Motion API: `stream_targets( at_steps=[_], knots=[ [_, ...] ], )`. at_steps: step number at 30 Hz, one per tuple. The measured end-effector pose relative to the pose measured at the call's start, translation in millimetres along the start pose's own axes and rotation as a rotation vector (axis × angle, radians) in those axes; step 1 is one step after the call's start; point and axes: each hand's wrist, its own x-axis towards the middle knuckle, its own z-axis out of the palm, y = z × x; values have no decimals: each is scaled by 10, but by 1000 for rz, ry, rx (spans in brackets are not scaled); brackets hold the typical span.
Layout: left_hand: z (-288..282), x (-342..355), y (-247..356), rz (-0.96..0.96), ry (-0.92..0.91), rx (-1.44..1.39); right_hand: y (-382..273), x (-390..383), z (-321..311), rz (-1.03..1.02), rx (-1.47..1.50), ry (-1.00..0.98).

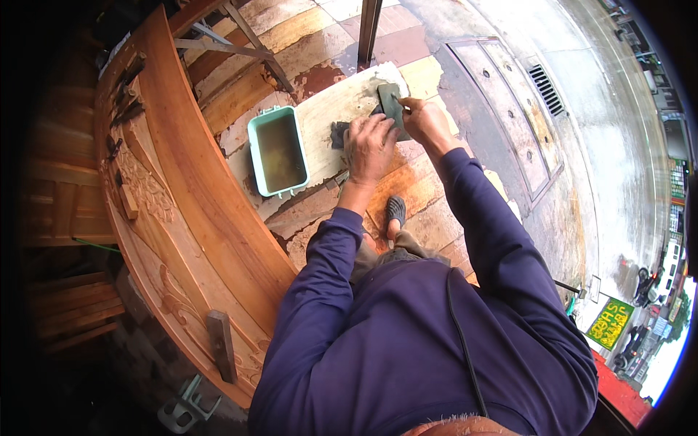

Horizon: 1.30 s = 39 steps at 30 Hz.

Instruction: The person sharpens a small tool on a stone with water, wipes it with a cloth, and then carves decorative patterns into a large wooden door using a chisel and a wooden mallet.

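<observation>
A flat grey-green slab (392, 109), looking like a sharpening stone, lies on a pale, worn board (327, 102). My right hand (429, 125) is closed in a pinch over the slab's right side, around a slim dark tool (395, 96) that is mostly hidden by the fingers. Bent fingers of my left hand (369, 147) reach the slab's near left edge and seem to grip it. Beside that hand sits a crumpled dark cloth (338, 135). Left of the board stands a mint-green basin (302, 149) of murky water.
A long curved wooden panel (203, 203) with carved relief fills the left, with chisels (129, 109) and wood blocks (221, 345) on it. A dark post (369, 33) rises beyond the board. Worn paving (407, 185) lies below; a drain grate (545, 89) is at right.
</observation>
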Motion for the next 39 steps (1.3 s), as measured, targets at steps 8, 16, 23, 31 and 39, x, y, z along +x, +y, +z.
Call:
stream_targets(
  at_steps=[8,16,23,31,39],
  knots=[
    [112,-193,-173,114,101,124,-211,-18,-66,42,-27,-127],
    [99,-192,-214,135,80,167,-191,-176,-19,-149,-74,16],
    [86,-223,-195,124,48,154,-225,-142,-40,31,-42,-140],
    [108,-211,-146,117,36,119,-124,137,-18,-24,-53,-105],
    [107,-183,-120,127,32,96,-167,344,-70,9,-98,-106]
  ],
)
